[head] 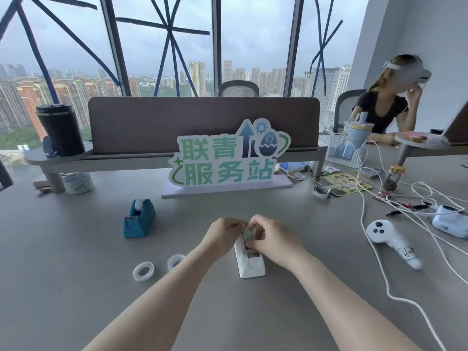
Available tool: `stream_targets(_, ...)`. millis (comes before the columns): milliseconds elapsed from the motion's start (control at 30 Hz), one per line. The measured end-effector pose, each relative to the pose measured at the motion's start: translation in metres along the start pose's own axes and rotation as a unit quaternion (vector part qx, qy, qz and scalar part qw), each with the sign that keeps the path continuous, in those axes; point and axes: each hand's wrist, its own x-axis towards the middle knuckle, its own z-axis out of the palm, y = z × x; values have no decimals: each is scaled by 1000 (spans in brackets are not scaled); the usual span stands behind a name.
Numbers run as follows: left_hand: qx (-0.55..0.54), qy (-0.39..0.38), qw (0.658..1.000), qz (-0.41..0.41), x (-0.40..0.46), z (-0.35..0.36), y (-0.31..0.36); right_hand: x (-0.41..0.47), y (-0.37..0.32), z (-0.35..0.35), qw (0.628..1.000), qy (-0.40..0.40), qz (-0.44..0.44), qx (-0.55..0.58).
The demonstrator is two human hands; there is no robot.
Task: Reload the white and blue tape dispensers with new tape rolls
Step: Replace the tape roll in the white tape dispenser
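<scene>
The white tape dispenser (250, 262) stands on the grey desk (76, 287) in front of me, its cutter end towards me. My left hand (222, 235) and my right hand (272, 239) are both closed over its far end, pinching a tape roll (247, 233) that shows only as a sliver between my fingers. The blue tape dispenser (139, 219) sits apart at the left with a white roll in it. Two loose white rings lie at the lower left: one flat (143, 271), one on edge (175, 260).
A green and white sign (228, 160) stands behind the dispensers. A big tape roll (77, 183) and a black cup (60, 129) are at the far left. A white controller (391, 240), cables (374, 262) and clutter fill the right side. A person (387, 107) sits at the far right.
</scene>
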Motion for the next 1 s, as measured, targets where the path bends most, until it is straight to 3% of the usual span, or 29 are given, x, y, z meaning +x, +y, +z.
stream_targets(233,-15,-4,1000,15,1,1,-3,3,-4,1,998,3,-16,-66)
stream_targets(433,-103,-19,994,12,-2,-2,-3,3,-6,0,998,21,-45,-47)
stream_targets(1000,-125,-70,989,35,-7,-3,-21,-2,-7,-2,996,72,-46,-40)
